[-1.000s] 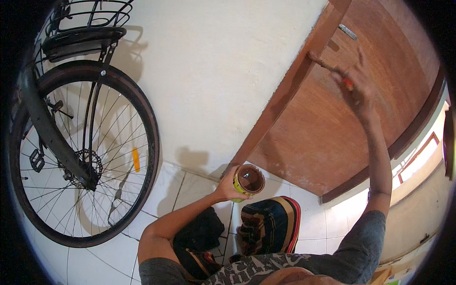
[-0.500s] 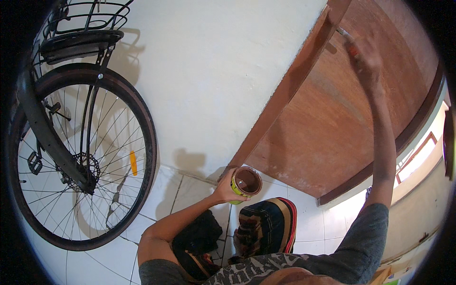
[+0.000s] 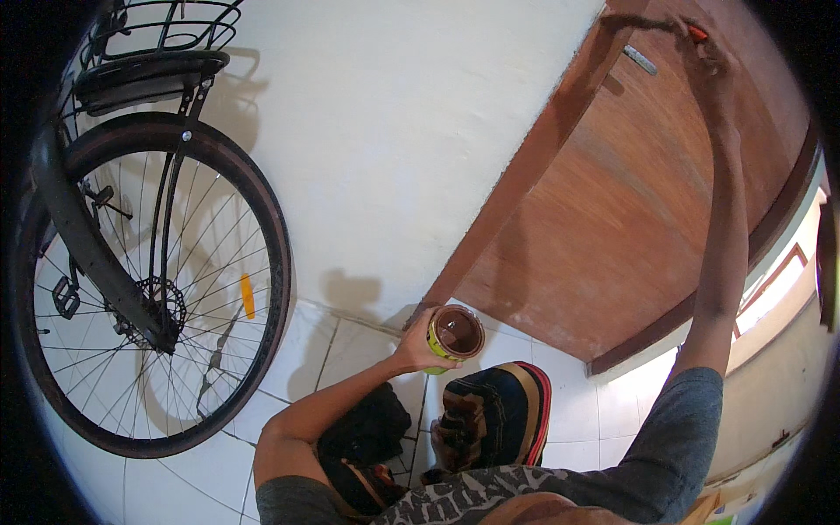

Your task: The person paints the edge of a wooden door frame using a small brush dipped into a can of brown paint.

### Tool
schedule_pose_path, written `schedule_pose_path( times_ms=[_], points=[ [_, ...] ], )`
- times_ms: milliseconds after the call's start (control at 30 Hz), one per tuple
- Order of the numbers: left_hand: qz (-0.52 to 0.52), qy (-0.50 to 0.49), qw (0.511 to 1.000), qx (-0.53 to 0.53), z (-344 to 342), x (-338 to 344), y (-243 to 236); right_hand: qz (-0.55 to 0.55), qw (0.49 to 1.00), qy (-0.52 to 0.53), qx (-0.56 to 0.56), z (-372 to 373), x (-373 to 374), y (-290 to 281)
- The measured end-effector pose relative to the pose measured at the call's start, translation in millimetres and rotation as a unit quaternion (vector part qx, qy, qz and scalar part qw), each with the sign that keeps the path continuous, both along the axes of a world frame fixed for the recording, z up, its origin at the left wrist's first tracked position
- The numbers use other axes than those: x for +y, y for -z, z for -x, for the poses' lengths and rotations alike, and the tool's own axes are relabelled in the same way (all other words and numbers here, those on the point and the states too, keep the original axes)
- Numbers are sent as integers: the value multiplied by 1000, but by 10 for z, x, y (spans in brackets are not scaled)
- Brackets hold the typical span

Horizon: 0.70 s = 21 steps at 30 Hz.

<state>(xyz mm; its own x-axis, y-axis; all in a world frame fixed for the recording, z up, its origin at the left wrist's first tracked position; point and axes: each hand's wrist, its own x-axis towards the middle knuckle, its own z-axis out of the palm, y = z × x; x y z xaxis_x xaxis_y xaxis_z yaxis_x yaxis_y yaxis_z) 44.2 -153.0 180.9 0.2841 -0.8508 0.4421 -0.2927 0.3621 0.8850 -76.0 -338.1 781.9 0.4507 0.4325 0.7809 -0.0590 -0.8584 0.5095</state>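
Low in front of me, my left hand [image 3: 422, 343] grips the side of an open paint can [image 3: 435, 337] with a yellow-green label. Brown paint [image 3: 457, 331] shows inside it, and brown smears coat the rim. My right arm reaches far up to the brown wooden door [image 3: 586, 227]. At its upper part, my right hand [image 3: 710, 59] is closed round a paintbrush [image 3: 697, 33]; only a bit of its red-orange handle shows, and the bristles cannot be made out. A dark shadow falls on the door beside this hand.
A metal door handle [image 3: 640, 59] sticks out below and left of my right hand. The brown door frame [image 3: 525, 166] borders a white wall [image 3: 394, 131]. On the left stands a bicycle, its front wheel [image 3: 278, 262] near the wall. White tiles [image 3: 569, 402] cover the floor.
My right hand with the paintbrush has moved up the door, away from beside the door handle, which now shows fully. The left hand and the paint can have barely moved.
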Motion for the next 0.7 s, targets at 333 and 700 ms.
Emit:
schedule_pose_path(
  times_ms=[333, 700],
  points=[
    [-30, -22, 999, -4, -56, 95, 22, 295, 950, 100, 17, -245, 495, 832],
    [-34, -3, 999, 5, -28, 83, -55, -117, 963, -21, -244, 121, 466, 571]
  ],
)
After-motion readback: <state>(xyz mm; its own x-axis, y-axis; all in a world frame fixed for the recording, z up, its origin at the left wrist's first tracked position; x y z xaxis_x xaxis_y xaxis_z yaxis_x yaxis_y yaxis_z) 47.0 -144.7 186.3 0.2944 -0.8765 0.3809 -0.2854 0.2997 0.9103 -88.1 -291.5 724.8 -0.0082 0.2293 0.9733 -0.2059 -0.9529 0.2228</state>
